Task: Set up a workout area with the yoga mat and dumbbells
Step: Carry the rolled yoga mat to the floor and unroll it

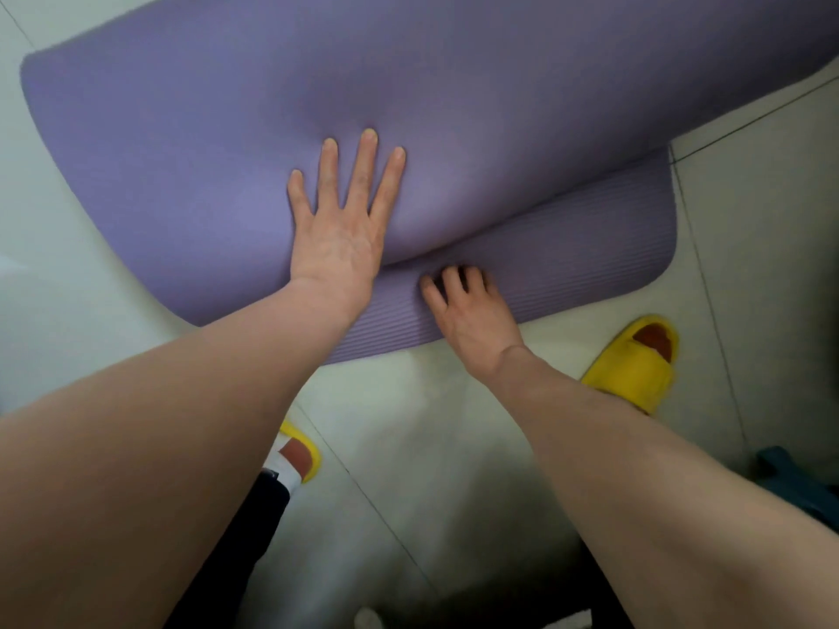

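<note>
A: Location of yoga mat [181, 152]?

B: Lies spread on pale tiled floor [68, 288], purple, covering the far stretch. Shows smooth face over most of the spread. At near right corner, lies doubled: ribbed layer flat on the tiles, smooth layer bulging up over it along a curved seam.

A: Left hand [340, 233]?

B: Rests palm down on the smooth layer, just left of the seam. Fingers straight and fanned, pressing the foam.

A: Right hand [472, 311]?

B: Sits on the ribbed layer, close beside the left but not touching it. Fingers bent, tips down right at the seam. Cannot tell whether gripping the smooth layer's edge or only pressing on the ribs.

A: Anything else on the floor?

B: Yellow slipper [635, 365] with a foot inside, just off the mat's near right corner, partly behind the right forearm. Second yellow slipper [306, 451] nearer in, mostly hidden by the left forearm, next to a dark trouser leg [254, 528]. Teal object [799, 483] cut off at the right side, too little visible to identify.
</note>
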